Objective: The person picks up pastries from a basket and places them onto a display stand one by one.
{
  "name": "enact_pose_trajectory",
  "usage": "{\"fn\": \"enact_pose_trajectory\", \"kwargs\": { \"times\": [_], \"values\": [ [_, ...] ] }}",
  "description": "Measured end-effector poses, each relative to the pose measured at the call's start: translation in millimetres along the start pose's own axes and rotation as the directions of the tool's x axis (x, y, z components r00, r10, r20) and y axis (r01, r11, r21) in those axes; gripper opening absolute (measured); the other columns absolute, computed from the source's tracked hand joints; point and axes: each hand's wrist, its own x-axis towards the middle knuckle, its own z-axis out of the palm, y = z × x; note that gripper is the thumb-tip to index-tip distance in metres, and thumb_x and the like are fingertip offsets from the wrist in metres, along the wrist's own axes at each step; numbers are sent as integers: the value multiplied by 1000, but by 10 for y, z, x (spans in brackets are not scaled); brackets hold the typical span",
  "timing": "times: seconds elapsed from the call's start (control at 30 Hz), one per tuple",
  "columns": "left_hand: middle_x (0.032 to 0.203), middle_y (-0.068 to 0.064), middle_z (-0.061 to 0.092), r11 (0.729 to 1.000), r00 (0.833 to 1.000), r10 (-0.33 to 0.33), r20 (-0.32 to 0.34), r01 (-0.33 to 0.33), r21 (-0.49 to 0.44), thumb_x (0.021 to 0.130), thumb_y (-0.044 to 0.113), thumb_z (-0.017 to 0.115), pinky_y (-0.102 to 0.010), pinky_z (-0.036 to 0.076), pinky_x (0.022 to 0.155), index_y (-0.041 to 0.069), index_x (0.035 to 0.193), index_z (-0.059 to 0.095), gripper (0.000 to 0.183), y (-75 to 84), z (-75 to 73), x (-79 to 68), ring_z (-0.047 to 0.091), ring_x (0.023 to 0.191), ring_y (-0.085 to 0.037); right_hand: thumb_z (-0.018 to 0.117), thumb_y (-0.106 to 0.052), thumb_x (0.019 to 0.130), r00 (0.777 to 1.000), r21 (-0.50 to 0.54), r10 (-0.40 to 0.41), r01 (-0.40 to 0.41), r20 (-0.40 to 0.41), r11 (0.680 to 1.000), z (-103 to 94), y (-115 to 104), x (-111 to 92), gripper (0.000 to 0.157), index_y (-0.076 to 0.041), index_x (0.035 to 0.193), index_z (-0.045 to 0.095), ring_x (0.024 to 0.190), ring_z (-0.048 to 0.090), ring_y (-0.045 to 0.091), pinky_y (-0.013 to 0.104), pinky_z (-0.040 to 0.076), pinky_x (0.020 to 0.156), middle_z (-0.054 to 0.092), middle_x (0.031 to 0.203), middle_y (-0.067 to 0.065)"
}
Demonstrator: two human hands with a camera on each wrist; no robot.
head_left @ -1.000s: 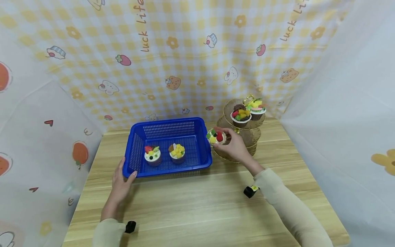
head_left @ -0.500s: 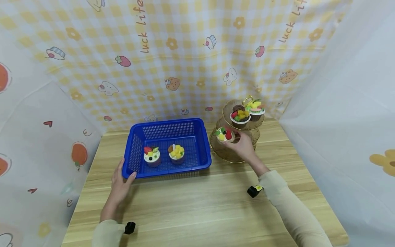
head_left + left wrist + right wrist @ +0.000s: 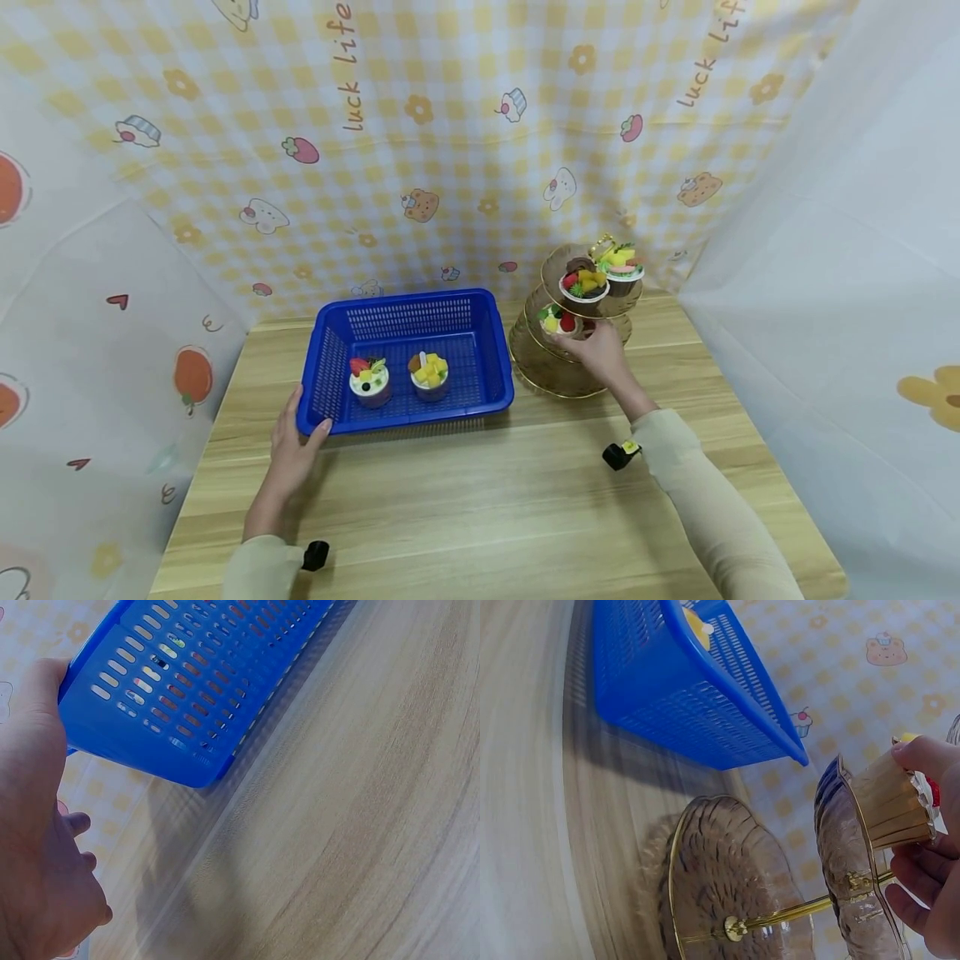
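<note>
My right hand point(image 3: 603, 354) pinches a cupcake point(image 3: 560, 322) topped with red, yellow and green fruit pieces at the middle tier of a three-tier amber stand point(image 3: 547, 375). Its gold pleated cup point(image 3: 891, 801) lies between thumb and fingers, with the base at the tier plate point(image 3: 840, 825); whether it bears on the plate I cannot tell. At the near left corner of a blue plastic basket point(image 3: 408, 421), my left hand point(image 3: 292, 454) holds the rim, thumb point(image 3: 49, 682) on the edge. Two fruit-topped cupcakes, one with strawberry point(image 3: 371, 383) and one with yellow cubes point(image 3: 430, 377), stand inside the basket.
Two dark-cup cupcakes, one with orange fruit chunks point(image 3: 584, 283) and one with yellow and green topping point(image 3: 621, 267), stand on the top tier, above my right hand. A patterned cloth point(image 3: 450, 167) hangs behind the wooden table point(image 3: 480, 508).
My right hand has carried the cupcake rightward from beside the basket's right edge to the stand's middle tier, under the top plate. The left hand and basket have stayed in place.
</note>
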Motion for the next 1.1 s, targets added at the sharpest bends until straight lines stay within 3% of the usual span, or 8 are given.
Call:
{"fn": "enact_pose_trajectory", "kwargs": {
  "times": [0.27, 0.47, 0.67, 0.97, 1.1],
  "values": [
    [167, -19, -6, 1000, 1000, 9, -7, -9, 1, 101, 49, 47, -81, 8, 109, 36, 158, -12, 83, 1, -4, -3, -5, 149, -52, 82, -42, 77, 995, -116, -60, 50, -85, 992, 62, -13, 50, 54, -3, 111, 66, 81, 61, 27, 33, 44, 66, 70, 95, 16],
    [167, -18, -6, 1000, 1000, 0, -12, 0, -4, 101, 50, 47, -80, 7, 110, 35, 158, -11, 83, 8, 5, -6, -6, 150, -51, 85, -41, 73, 985, -158, -110, 88, -134, 984, 116, 13, 76, 55, -3, 110, 68, 84, 65, 30, 37, 48, 67, 73, 96, 17],
    [167, -18, -8, 1000, 1000, -13, -2, 13, -1, 102, 44, 47, -80, 7, 110, 38, 157, -14, 82, 8, 7, -13, -7, 150, -51, 87, -40, 71, 978, -173, -142, 114, -153, 978, 146, 13, 87, 55, -6, 109, 66, 79, 64, 28, 34, 46, 62, 72, 91, 14],
    [167, -18, -6, 1000, 1000, -8, -9, 8, -14, 102, 44, 48, -81, 8, 109, 39, 157, -13, 82, -2, 18, 2, -6, 150, -51, 88, -38, 70, 971, -200, -177, 144, -161, 969, 172, 0, 102, 55, -6, 109, 66, 77, 65, 30, 40, 47, 63, 73, 90, 15],
    [167, -18, -6, 1000, 1000, -8, -10, 8, -13, 102, 44, 48, -81, 8, 109, 38, 157, -13, 82, -4, 17, 4, -6, 150, -51, 88, -40, 70, 975, -210, -163, 129, -149, 969, 183, 13, 104, 59, -6, 113, 65, 87, 68, 36, 47, 52, 70, 74, 98, 17]
  ]
}}
